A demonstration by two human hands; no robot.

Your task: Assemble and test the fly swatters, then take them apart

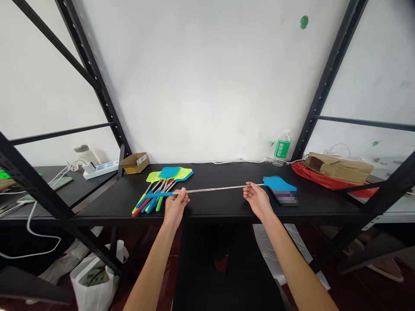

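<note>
While the left hand (175, 209) closes on the blue swatter (279, 183) where handle meets rod, the right hand (257, 201) pinches the rod near the head. Held out lengthwise between them over the shelf (214, 207), its rod looks longer than those in the pile of swatters (170, 172) beside the left hand. Both grips seem to be spanning the rod; moving it level would call for them to travel together.
</note>
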